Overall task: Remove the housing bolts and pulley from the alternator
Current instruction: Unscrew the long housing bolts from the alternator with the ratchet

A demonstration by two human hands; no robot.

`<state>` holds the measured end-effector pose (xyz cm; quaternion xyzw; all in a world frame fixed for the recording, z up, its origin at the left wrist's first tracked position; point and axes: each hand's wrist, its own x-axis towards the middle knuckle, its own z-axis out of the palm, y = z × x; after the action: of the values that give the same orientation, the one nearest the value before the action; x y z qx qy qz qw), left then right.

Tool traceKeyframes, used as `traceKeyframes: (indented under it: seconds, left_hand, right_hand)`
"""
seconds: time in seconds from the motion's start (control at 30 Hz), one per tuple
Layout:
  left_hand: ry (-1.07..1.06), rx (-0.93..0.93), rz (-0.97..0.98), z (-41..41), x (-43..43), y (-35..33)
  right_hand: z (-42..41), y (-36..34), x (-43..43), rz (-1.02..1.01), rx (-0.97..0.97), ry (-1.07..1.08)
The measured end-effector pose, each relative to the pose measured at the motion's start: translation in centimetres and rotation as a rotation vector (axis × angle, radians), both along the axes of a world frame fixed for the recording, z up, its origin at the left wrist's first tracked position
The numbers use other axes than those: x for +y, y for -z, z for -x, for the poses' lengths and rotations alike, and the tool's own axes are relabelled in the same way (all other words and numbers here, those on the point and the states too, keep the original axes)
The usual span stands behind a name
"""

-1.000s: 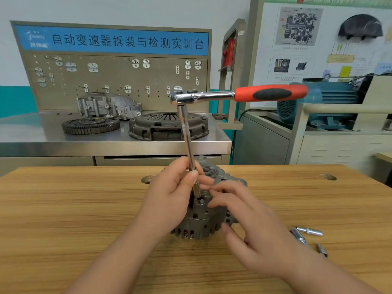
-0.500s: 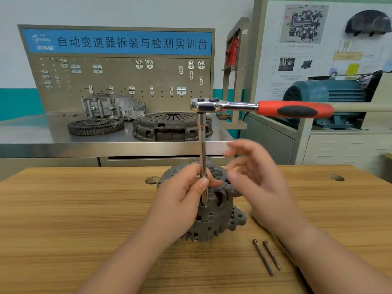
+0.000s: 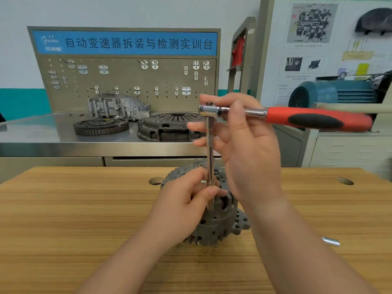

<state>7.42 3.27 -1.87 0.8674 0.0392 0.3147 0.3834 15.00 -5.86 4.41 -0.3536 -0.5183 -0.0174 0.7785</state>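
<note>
A grey alternator (image 3: 220, 221) stands on the wooden table (image 3: 63, 219) in the middle. A ratchet wrench (image 3: 318, 119) with a red and black handle sits level above it, its long steel extension bar (image 3: 210, 158) reaching straight down to the alternator's top. My left hand (image 3: 186, 206) pinches the lower end of the bar against the housing. My right hand (image 3: 244, 145) is raised at the ratchet head, thumb and forefinger round the steel neck, the other fingers spread. The bolt under the socket is hidden.
A small steel socket (image 3: 331, 240) lies on the table right of the alternator. Behind the table a steel bench carries a flywheel (image 3: 100, 126), a clutch cover (image 3: 169, 126) and a gearbox casing (image 3: 118, 107). A blue motor (image 3: 331, 92) stands at the right.
My right hand rose from beside the alternator up to the ratchet head and took hold of its neck. The left hand kept its hold on the bar. The view shifted slightly.
</note>
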Motion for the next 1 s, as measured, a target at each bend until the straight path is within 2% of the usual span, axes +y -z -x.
traceKeyframes:
  seconds: [0.07,0.13,0.23,0.4,0.6,0.7,0.83,1.0]
  left_hand:
    - [0.01,0.007,0.013,-0.1,0.0,0.0]
    - [0.014,0.005,0.022,-0.2,0.1,0.1]
    - [0.02,-0.029,-0.013,-0.2,0.2,0.3]
    - [0.022,-0.049,-0.089,-0.5,0.4,0.7]
    - [-0.055,-0.09,-0.308,-0.7,0.3,1.0]
    - [-0.151,-0.138,-0.427,-1.1,-0.1,1.8]
    - [-0.339,-0.216,-0.659,-2.3,0.0,3.6]
    - [-0.341,-0.381,-0.619,-3.0,0.2,3.8]
  right_hand:
    - [0.0,0.3,0.3,-0.036,-0.242,0.265]
    - [0.1,0.5,0.9,-0.045,-0.334,0.381]
    - [0.4,0.4,1.6,-0.088,-0.175,0.321]
    - [0.9,-0.1,2.0,-0.099,0.14,0.058]
    - [0.9,-1.9,1.9,-0.101,0.361,0.069]
    - [1.0,-2.3,1.5,0.004,0.408,0.053]
    - [1.0,-2.7,1.0,0.142,0.476,-0.077]
    - [0.2,-3.3,0.6,0.267,0.454,-0.202]
